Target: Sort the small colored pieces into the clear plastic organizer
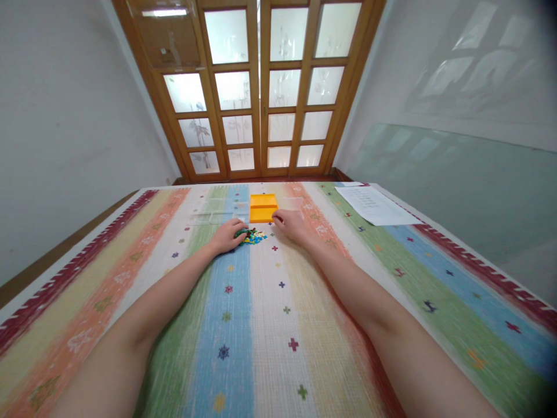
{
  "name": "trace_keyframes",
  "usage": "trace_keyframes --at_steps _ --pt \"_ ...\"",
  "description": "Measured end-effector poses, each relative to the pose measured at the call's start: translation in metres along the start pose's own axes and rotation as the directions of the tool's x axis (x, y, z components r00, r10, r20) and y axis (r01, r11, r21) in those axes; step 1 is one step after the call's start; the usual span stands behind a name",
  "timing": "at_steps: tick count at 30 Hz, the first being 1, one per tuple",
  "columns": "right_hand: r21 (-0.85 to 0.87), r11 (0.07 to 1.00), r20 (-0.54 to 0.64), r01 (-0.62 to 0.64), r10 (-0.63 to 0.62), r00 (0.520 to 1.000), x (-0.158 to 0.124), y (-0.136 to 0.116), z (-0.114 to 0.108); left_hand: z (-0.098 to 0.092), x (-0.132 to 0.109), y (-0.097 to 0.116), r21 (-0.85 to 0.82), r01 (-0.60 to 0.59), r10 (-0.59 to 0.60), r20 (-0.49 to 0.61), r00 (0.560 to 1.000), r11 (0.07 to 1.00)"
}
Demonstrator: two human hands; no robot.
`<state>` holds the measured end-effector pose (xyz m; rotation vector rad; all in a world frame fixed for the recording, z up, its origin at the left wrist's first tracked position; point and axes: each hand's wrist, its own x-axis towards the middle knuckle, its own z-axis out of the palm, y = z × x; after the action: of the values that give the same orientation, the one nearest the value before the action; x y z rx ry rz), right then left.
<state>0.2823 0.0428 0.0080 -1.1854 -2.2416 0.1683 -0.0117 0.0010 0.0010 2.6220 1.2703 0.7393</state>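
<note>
A heap of small coloured pieces (255,237), blue, yellow, white and green, lies on the striped tablecloth. My left hand (227,236) rests at the heap's left side, thumb and fingers apart and touching the pieces there. Just beyond the heap is a yellow tray (263,207) with two sections, one behind the other. At its near right corner my right hand (289,225) has its fingertips pressed together; whatever they may hold is too small to make out.
Clear plastic containers (213,210) lie to the left of the yellow tray, and something transparent (293,203) is to its right. Farther right, a printed sheet of paper (376,205) lies on the tablecloth (270,337). Glazed wooden doors (261,116) stand behind the table.
</note>
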Motion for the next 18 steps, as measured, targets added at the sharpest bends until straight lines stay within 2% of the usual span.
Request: trace_keyframes --at_steps 3,6,12,18 --pt "0.02 0.999 0.134 0.045 -0.048 0.99 -0.001 -0.014 0.004 -0.006 -0.009 -0.011 -0.058 0.051 -0.051 0.005 0.999 0.997" --pt "0.028 0.996 0.221 0.088 -0.092 0.971 -0.002 -0.022 0.009 -0.007 -0.011 -0.017 -0.108 0.049 -0.045 0.046 0.998 0.993" --pt "0.024 0.992 0.245 0.121 -0.123 0.962 -0.004 -0.019 0.018 -0.002 -0.011 -0.022 -0.093 0.016 -0.013 0.031 0.999 0.996" --pt "-0.005 0.99 0.209 0.143 -0.139 0.968 -0.008 -0.017 0.027 0.001 -0.012 -0.023 -0.06 0.054 -0.053 0.01 0.999 0.997"
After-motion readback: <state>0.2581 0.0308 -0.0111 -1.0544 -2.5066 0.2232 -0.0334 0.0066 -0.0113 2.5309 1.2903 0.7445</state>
